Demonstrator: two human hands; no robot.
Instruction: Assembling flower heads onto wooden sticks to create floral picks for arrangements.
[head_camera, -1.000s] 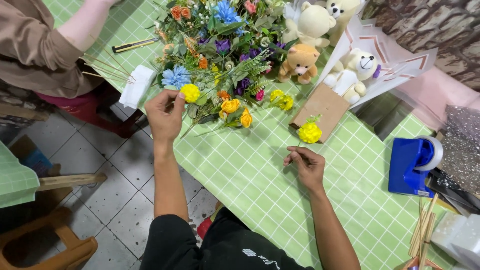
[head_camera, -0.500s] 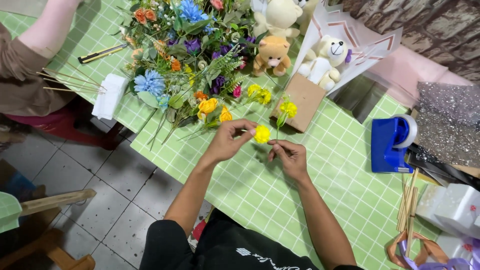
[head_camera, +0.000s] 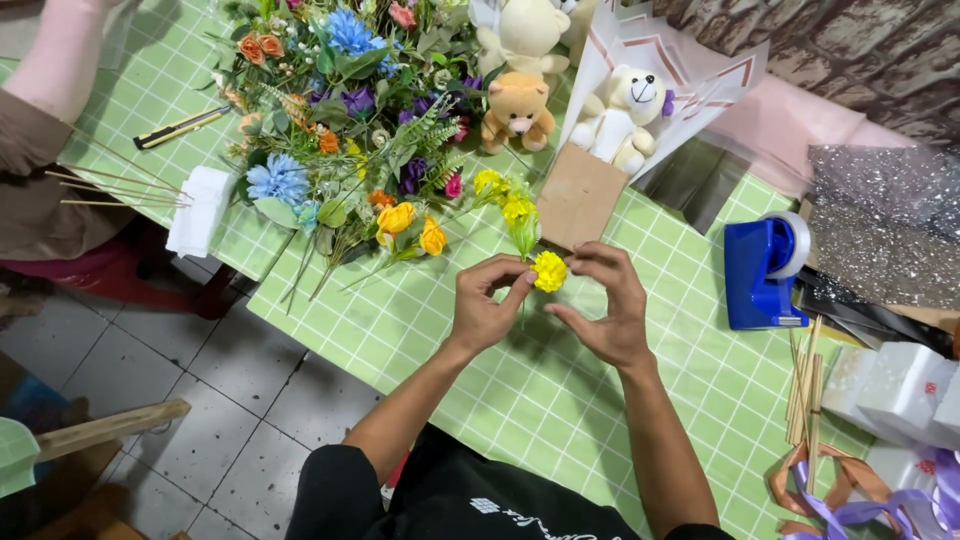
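Both hands pinch one yellow artificial flower at frame centre.
Left hand (head_camera: 483, 312) and right hand (head_camera: 607, 305) fingertips clamp the yellow artificial flower (head_camera: 549, 271) above the green checked tablecloth (head_camera: 560, 400), just below the flower pile (head_camera: 360, 150).

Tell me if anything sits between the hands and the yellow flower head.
Nothing visible does. The left hand and right hand both already touch the yellow flower head, pinching it between fingertips above the green checked tablecloth.
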